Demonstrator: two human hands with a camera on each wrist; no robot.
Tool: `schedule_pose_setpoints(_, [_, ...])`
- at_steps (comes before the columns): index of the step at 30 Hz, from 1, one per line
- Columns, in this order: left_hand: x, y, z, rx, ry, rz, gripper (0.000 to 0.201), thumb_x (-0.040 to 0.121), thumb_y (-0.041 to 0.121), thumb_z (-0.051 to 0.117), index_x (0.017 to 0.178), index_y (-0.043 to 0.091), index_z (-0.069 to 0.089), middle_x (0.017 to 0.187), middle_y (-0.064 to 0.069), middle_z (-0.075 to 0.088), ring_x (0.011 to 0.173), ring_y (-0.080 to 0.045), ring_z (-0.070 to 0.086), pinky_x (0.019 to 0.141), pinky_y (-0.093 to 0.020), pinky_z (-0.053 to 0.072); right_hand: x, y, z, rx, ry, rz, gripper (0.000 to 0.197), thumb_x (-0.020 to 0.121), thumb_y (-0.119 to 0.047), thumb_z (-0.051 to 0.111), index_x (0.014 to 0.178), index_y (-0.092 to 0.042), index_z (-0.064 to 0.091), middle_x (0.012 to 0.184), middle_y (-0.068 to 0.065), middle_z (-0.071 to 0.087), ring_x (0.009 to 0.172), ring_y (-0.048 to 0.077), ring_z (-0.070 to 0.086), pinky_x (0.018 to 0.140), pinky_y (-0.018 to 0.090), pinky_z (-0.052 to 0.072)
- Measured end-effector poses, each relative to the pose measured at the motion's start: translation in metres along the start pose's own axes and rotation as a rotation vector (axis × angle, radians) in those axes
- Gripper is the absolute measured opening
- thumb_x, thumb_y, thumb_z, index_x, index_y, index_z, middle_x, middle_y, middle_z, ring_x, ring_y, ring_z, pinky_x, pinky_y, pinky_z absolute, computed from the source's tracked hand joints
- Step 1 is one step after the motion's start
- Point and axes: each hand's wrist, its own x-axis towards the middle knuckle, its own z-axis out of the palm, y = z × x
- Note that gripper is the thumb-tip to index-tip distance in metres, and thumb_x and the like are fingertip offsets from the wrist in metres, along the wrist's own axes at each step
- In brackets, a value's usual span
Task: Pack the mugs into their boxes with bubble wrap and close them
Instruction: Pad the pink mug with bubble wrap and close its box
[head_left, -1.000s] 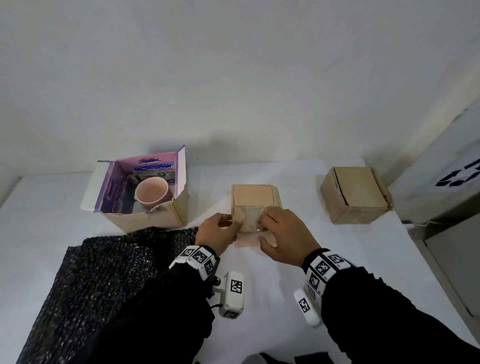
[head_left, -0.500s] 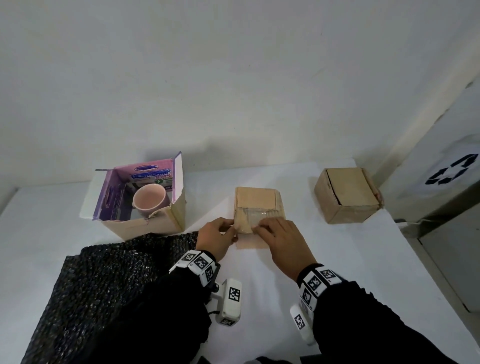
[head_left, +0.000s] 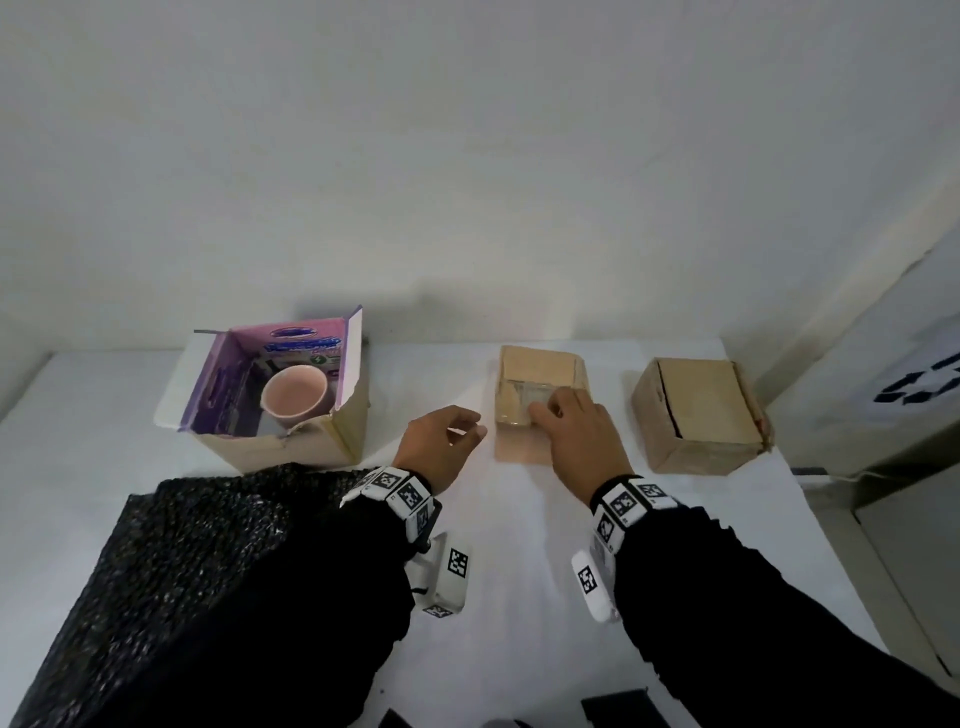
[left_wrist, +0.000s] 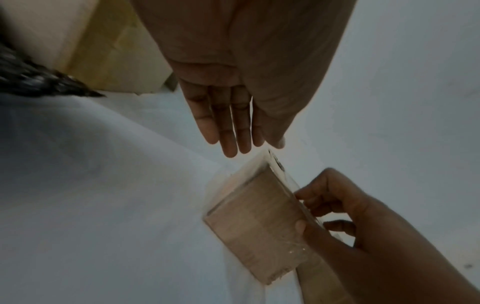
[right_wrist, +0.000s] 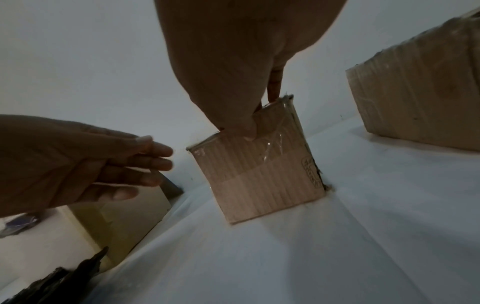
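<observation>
1. The small brown box (head_left: 540, 384) stands on the white counter (head_left: 519, 571); take it as the landmark.
2. The right hand (head_left: 576, 431) grips the box's near top edge, thumb on the taped front face and fingers curled over the rim.
3. The left hand (head_left: 441, 447) hovers just left of the box, apart from it, fingers straight and relaxed, holding nothing.
4. Well to the left of the box stands an open box with a purple lining (head_left: 270, 395); a pink mug (head_left: 293, 397) sits inside it.
5. To the right of the landmark, near it, is a closed brown box (head_left: 701, 410).
6. Black bubble wrap (head_left: 197, 571) lies on the counter, left of the landmark and nearer the person, just in front of the open box.
</observation>
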Motion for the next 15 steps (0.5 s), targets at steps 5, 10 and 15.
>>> schedule_pose_setpoints(5, [-0.031, -0.025, -0.028, 0.041, 0.084, -0.033, 0.012, 0.087, 0.027, 0.067, 0.098, 0.024, 0.069, 0.089, 0.012, 0.069, 0.075, -0.003, 0.064, 0.079, -0.024, 0.052, 0.001, 0.0, -0.003, -0.052, -0.047, 0.044, 0.03, 0.075, -0.002, 0.055, 0.102, -0.016, 0.057, 0.102, 0.013, 0.056, 0.094, 0.034, 0.052, 0.067, 0.041, 0.045])
schedule_pose_setpoints(10, [-0.068, -0.048, -0.078, 0.177, 0.145, -0.02, 0.014, 0.087, 0.03, 0.066, 0.099, 0.023, 0.069, 0.088, 0.012, 0.068, 0.076, -0.004, 0.063, 0.075, -0.02, 0.048, 0.009, -0.038, -0.012, 0.097, -0.049, 0.073, 0.01, 0.086, -0.017, 0.056, 0.094, -0.015, 0.063, 0.1, 0.006, 0.06, 0.095, 0.031, 0.053, 0.075, 0.041, 0.046])
schedule_pose_setpoints(15, [-0.11, -0.086, -0.133, 0.367, 0.135, -0.111, 0.015, 0.086, 0.038, 0.064, 0.096, 0.027, 0.069, 0.087, 0.008, 0.07, 0.083, -0.014, 0.065, 0.078, -0.029, 0.052, 0.013, -0.134, -0.006, 0.505, -0.202, -0.095, 0.009, 0.086, -0.016, 0.059, 0.092, -0.022, 0.063, 0.092, -0.004, 0.06, 0.086, 0.016, 0.057, 0.078, 0.037, 0.049])
